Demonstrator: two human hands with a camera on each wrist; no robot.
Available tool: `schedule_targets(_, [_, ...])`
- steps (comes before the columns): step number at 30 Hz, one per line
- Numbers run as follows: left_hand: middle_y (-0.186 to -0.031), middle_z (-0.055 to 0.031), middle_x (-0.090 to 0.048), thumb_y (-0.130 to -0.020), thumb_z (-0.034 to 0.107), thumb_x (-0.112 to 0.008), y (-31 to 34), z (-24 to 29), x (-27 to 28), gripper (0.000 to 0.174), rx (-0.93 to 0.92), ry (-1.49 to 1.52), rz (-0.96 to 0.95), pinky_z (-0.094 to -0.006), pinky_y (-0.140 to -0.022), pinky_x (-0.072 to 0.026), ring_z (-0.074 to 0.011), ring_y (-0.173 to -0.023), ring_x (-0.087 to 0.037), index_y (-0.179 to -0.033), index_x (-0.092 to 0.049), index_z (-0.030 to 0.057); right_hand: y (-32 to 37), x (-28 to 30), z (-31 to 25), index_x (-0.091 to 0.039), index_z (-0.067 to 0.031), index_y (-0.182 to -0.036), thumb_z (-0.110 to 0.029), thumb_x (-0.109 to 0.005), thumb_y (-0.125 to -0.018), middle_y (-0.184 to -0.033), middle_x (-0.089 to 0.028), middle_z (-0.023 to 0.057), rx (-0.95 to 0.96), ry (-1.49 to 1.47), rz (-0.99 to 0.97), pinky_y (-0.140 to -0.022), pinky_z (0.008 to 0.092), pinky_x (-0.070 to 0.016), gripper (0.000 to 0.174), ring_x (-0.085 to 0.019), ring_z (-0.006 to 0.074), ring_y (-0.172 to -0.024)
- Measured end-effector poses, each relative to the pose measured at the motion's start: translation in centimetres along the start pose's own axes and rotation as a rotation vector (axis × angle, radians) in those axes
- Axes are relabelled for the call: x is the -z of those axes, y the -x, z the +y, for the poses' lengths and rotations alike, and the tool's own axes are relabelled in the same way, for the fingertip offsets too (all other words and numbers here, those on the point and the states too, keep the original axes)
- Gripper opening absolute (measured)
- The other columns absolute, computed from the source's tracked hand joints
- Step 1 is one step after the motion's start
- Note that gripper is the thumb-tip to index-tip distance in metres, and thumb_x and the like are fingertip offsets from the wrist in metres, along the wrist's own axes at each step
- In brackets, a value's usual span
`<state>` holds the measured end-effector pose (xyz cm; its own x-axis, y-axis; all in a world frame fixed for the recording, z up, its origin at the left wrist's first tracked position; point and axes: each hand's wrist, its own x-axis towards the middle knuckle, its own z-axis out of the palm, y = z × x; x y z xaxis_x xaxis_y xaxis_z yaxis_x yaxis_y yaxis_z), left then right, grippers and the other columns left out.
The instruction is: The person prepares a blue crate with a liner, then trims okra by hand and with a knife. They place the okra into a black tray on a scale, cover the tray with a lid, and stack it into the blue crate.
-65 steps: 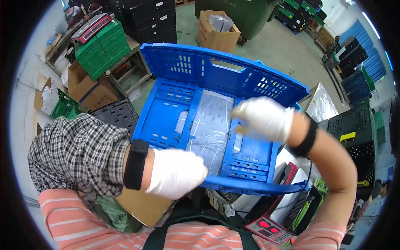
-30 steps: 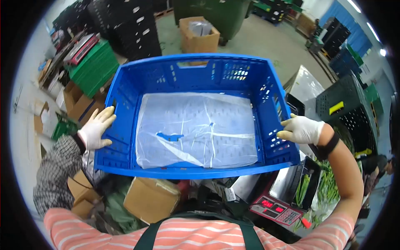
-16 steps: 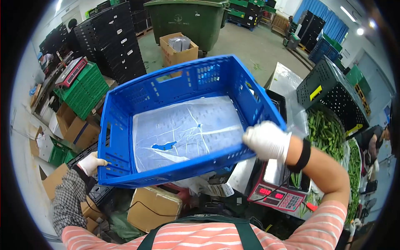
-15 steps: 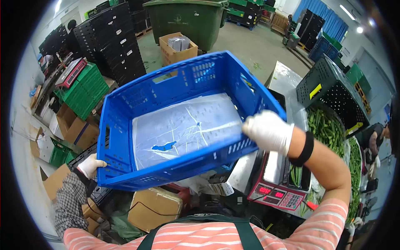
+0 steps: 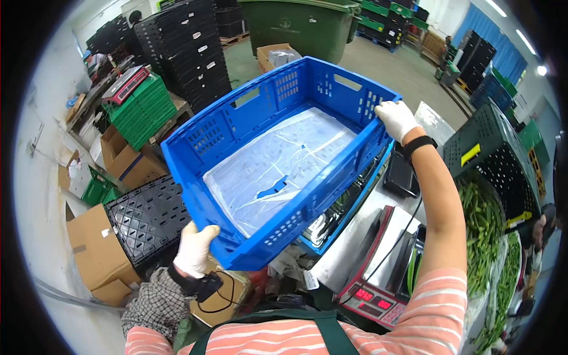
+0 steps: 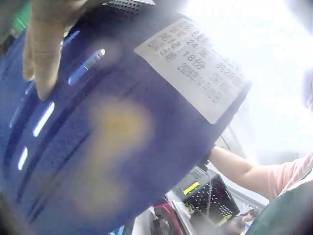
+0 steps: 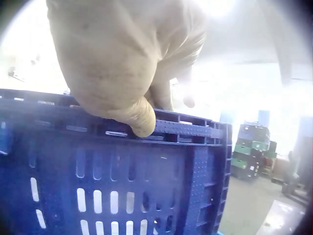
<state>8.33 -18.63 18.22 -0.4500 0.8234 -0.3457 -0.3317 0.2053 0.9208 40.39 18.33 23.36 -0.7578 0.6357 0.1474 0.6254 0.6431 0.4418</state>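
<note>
A blue plastic crate [image 5: 272, 234] with slotted walls is held tilted in front of me. A clear plastic sheet [image 5: 254, 177] lines its floor, and a torn hole in the sheet shows blue. My gloved left hand [image 5: 194, 251] holds the crate's near left corner; in the left wrist view its fingers [image 6: 46, 68] lie against the slotted outside, near a white printed label [image 6: 190, 68]. My gloved right hand [image 5: 397, 119] grips the top rim at the far right. In the right wrist view the thumb [image 7: 142, 120] hooks over that rim, with the other fingers mostly hidden.
Below the crate, another blue crate [image 5: 386, 161] holds dark trays. A red scale [image 5: 364, 299] stands right of it, near green vegetables [image 5: 479, 225] and a dark crate [image 5: 494, 151]. At left lie a black perforated crate [image 5: 148, 210] and a cardboard box [image 5: 97, 245].
The crate's side walls have been raised from folded. It has since turned and tilted, its right end swinging away. My right hand has moved from the near side to the far right rim.
</note>
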Motion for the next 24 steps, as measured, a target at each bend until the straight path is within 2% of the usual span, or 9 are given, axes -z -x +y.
schedule_targets(6, [-0.099, -0.009, -0.058, -0.077, 0.007, -0.06, -1.7, -3.9, -8.1, 0.036, -0.062, -0.004, -0.065, -0.0313, -0.082, -0.0458, -0.0168, -0.088, -0.056, -0.11, -0.05, -0.003, 1.8, -5.2, 5.6, -0.061, -0.0124, -0.09, -0.011, -0.054, -0.077, -0.09, -0.059, 0.0051, -0.142, 0.154, 0.007, -0.082, 0.0354, -0.0427, 0.015, -0.057, 0.0228, -0.092])
schedule_targets(9, [-0.099, -0.0104, -0.059, -0.073, 0.006, -0.063, -1.5, -5.2, -11.8, 0.038, -0.024, -0.076, 0.022, -0.0287, -0.081, -0.0453, -0.0172, -0.086, -0.057, -0.108, -0.05, -0.0039, 4.0, -6.4, 6.7, -0.062, -0.0123, -0.087, -0.01, -0.055, -0.076, -0.092, -0.059, 0.0063, -0.207, 0.205, -0.126, -0.078, 0.0367, -0.0462, 0.013, -0.058, 0.0231, -0.092])
schedule_targets(10, [-0.099, -0.0104, -0.059, -0.073, 0.006, -0.063, -1.5, -5.5, -12.4, 0.038, -0.014, -0.079, 0.025, -0.0287, -0.081, -0.0453, -0.0172, -0.086, -0.057, -0.108, -0.05, -0.0039, 4.3, -6.8, 7.0, -0.06, -0.0102, -0.096, -0.012, -0.061, -0.073, -0.1, -0.057, 0.0083, -0.262, 0.128, -0.272, -0.079, 0.035, -0.0463, 0.024, -0.057, 0.0235, -0.095])
schedule_targets(12, [-0.099, -0.0099, -0.058, -0.074, 0.005, -0.063, -1.4, -6.2, -13.2, 0.041, -0.037, -0.059, -0.003, -0.0289, -0.081, -0.0452, -0.0176, -0.087, -0.056, -0.11, -0.047, -0.0039, 5.5, -6.2, 6.5, -0.06, -0.0093, -0.099, -0.011, -0.058, -0.074, -0.101, -0.057, 0.0092, -0.308, 0.027, -0.271, -0.08, 0.0352, -0.0463, 0.025, -0.056, 0.0242, -0.097])
schedule_targets(14, [-0.095, -0.0066, -0.057, -0.077, 0.005, -0.062, -0.6, -6.6, -14.7, 0.032, -0.03, -0.054, 0.025, -0.0289, -0.08, -0.045, -0.0148, -0.084, -0.055, -0.106, -0.05, -0.0019, 6.2, -5.6, 5.1, -0.059, -0.0085, -0.1, -0.011, -0.058, -0.074, -0.101, -0.057, 0.0099, -0.291, -0.073, -0.224, -0.082, 0.0354, -0.0457, 0.027, -0.055, 0.0251, -0.099])
schedule_targets(16, [-0.098, -0.0065, -0.056, -0.079, 0.006, -0.062, 0.0, -7.4, -15.5, 0.033, -0.074, -0.032, 0.004, -0.0284, -0.082, -0.0443, -0.0145, -0.086, -0.054, -0.108, -0.05, -0.0015, 7.0, -5.2, 2.9, -0.061, -0.0077, -0.097, -0.003, -0.057, -0.068, -0.097, -0.058, 0.0122, -0.001, -0.153, -0.111, -0.082, 0.0371, -0.045, 0.03, -0.054, 0.0287, -0.099])
schedule_targets(17, [-0.103, -0.0068, -0.056, -0.08, 0.008, -0.062, 0.1, -7.7, -15.5, 0.036, -0.099, -0.081, -0.017, -0.0284, -0.084, -0.0433, -0.0148, -0.09, -0.053, -0.113, -0.048, -0.0018, 7.3, -5.5, 1.6, -0.063, -0.0076, -0.094, -0.002, -0.056, -0.066, -0.097, -0.058, 0.0115, 0.023, -0.164, -0.243, -0.085, 0.0365, -0.043, 0.029, -0.052, 0.0285, -0.102])
schedule_targets(20, [-0.106, -0.0072, -0.055, -0.082, 0.008, -0.06, 0.8, -8.3, -15.9, 0.039, -0.094, -0.031, -0.009, -0.0288, -0.086, -0.0425, -0.0153, -0.092, -0.052, -0.116, -0.046, -0.0024, 7.7, -4.5, 0.3, -0.065, -0.0092, -0.088, -0.007, -0.054, -0.073, -0.102, -0.058, 0.009, 0.019, -0.079, -0.292, -0.086, 0.0348, -0.0427, 0.018, -0.053, 0.0239, -0.102])
schedule_targets(24, [-0.11, -0.0093, -0.055, -0.083, 0.012, -0.061, 0.4, -8.8, -15.8, 0.041, -0.117, -0.038, -0.005, -0.0295, -0.088, -0.0415, -0.0163, -0.097, -0.052, -0.118, -0.045, -0.0034, 7.1, -5.3, -0.3, -0.064, -0.0097, -0.087, -0.009, -0.053, -0.075, -0.101, -0.058, 0.0091, -0.063, -0.028, -0.228, -0.086, 0.0344, -0.0433, 0.016, -0.053, 0.0241, -0.102])
